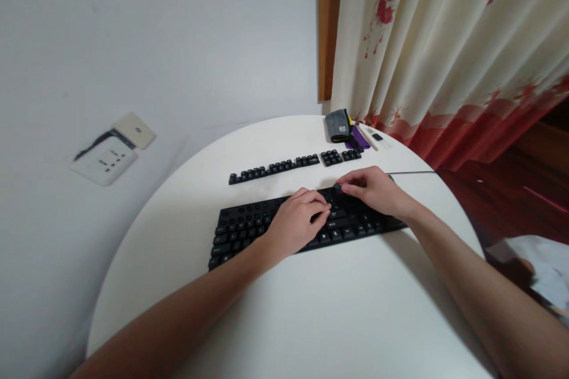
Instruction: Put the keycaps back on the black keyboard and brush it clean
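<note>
A black keyboard (267, 216) lies on the round white table (275, 314), with its upper key row bare of caps. My left hand (302, 219) rests on its middle, fingers curled and thumb near the index fingertip; whatever lies between them is hidden. My right hand (373, 192) is over the right part of the keyboard, thumb and index finger pinching a small black keycap (338, 186) at its back edge. Behind the keyboard, loose keycaps (271, 168) stand in a long row. Two further groups of keycaps (331, 157) sit to the right of that row.
At the back right lie a grey cloth (338, 125), a purple cloth (359, 138) and a thin pale stick (367, 137). The keyboard's cable (413, 173) runs off the right edge. A wall (178, 41) and a curtain (413, 41) border the table.
</note>
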Tool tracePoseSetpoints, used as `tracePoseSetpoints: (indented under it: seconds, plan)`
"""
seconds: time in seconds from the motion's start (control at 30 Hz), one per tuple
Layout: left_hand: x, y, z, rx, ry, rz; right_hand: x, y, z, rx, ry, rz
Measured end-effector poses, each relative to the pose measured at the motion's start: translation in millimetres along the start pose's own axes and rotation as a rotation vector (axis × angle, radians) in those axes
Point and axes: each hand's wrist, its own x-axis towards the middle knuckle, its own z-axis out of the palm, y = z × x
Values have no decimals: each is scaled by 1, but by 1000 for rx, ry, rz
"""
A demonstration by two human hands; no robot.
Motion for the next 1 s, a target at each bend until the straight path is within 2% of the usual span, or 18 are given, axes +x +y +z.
tracePoseSetpoints:
  seconds: [0.1, 0.23, 0.43, 0.63, 1.0]
  plan:
    - [0, 1, -1, 10, -5, -3, 0, 0, 0, -17, 7, 18]
    - [0, 2, -1, 36, -12, -10, -2, -2, -1, -60, -58, 15]
    - [-1, 2, 0, 31, -3, -13, -5, -5, 1, -187, -131, -46]
    - [-1, 3, -1, 14, 9, -32, -7, -9, 3, -219, -169, -79]
    - [-2, 4, -1, 9, -39, 26, -7, -8, 1, -236, -150, -92]
